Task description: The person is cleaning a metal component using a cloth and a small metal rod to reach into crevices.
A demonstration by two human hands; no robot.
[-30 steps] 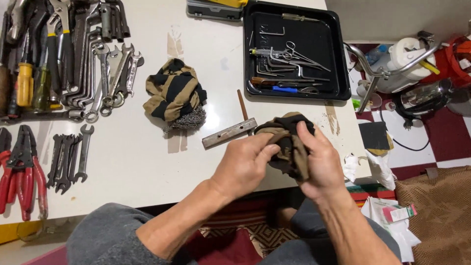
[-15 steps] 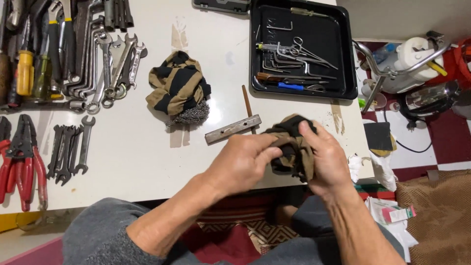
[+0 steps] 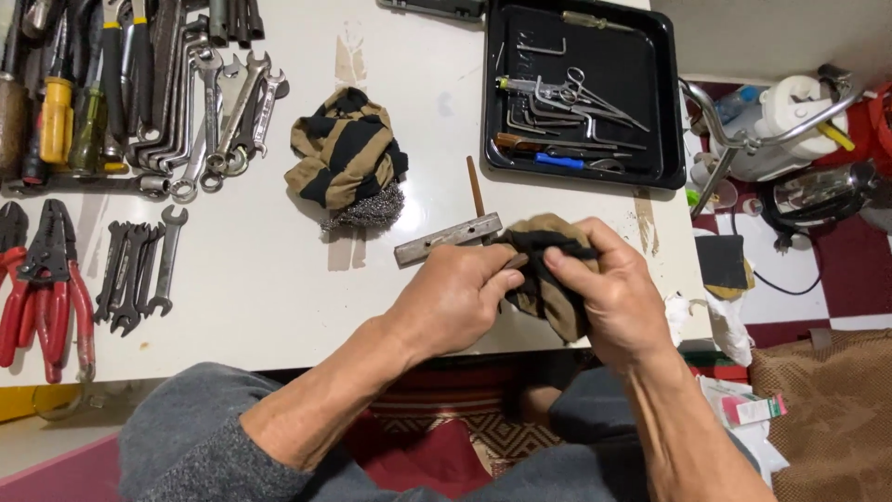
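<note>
While left hand [image 3: 457, 296] grips grey metal bar [image 3: 448, 240], fingers closed round it, right hand [image 3: 609, 288] clamps striped rag [image 3: 548, 279] on bar end; steel wool [image 3: 365, 210] just beyond bar.

Striped rag [image 3: 346, 153] on steel wool [image 3: 368, 211], wrenches [image 3: 139, 268], red pliers [image 3: 42, 279], black tray [image 3: 669, 112]

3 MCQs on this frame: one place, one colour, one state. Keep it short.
1. Where is the black tray?
A. table's far right
B. on the floor
C. under the pliers

2. The striped cloth lying on the table is:
A. white and blue
B. tan and black
C. plain green

3. The metal bar is:
A. lying free
B. in the tray
C. held by the left hand, its near end in the rag the right hand grips

A: it lies at the right edge. B: its bands show. C: both hands close there.
</note>
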